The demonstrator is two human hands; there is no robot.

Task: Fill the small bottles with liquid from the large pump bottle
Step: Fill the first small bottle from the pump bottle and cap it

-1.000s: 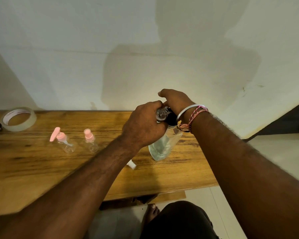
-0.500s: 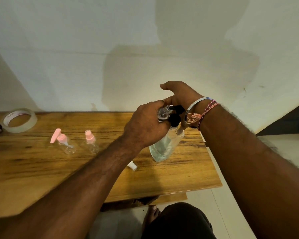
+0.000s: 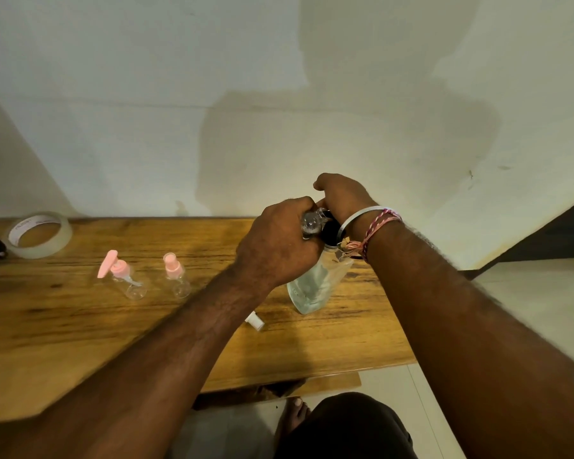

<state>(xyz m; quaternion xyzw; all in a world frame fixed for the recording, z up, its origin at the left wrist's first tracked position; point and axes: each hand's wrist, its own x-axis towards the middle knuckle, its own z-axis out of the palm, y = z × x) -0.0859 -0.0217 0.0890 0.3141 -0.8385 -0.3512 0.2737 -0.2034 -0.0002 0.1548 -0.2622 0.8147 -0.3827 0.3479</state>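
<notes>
Pump bottle [image 3: 315,286] stands upright, black pump head [image 3: 330,231] topmost.

Pale wall [image 3: 146,94], wooden table [image 3: 63,342]

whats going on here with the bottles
A person is filling a small clear bottle, held in the left hand at the black pump head of the large pump bottle. The right hand rests on the pump. Two pink-capped small bottles stand on the wooden table.
</notes>
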